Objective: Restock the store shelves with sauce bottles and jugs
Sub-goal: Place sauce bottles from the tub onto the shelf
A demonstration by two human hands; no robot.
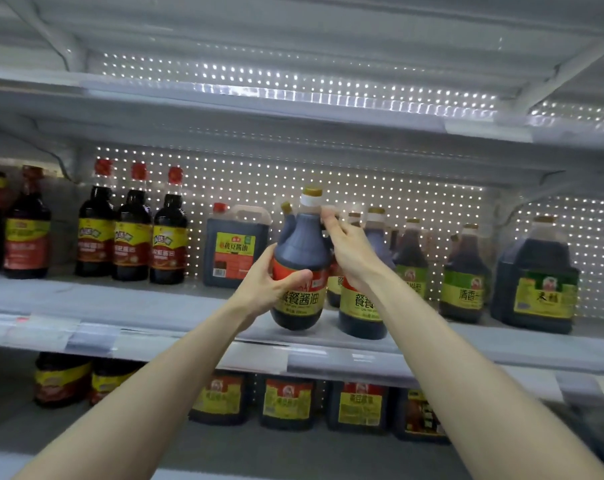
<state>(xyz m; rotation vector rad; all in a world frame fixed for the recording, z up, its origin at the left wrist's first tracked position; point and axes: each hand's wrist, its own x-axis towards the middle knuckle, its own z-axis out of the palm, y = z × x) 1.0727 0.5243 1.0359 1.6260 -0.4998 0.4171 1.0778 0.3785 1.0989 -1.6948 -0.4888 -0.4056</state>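
A dark sauce jug (302,251) with a gold cap and a red and yellow label hangs just above the front of the middle shelf (162,306). My left hand (269,285) grips its body from the left, thumb across the label. My right hand (345,247) holds its neck and handle from the right. A matching jug (361,313) stands on the shelf right beside it, partly hidden by my right wrist.
Left on the shelf stand three tall red-capped bottles (132,233) and a square jug (234,245). Green-labelled jugs (463,282) and a large jug (536,285) stand to the right. The lower shelf holds several jugs (286,403). An upper shelf (293,109) runs overhead.
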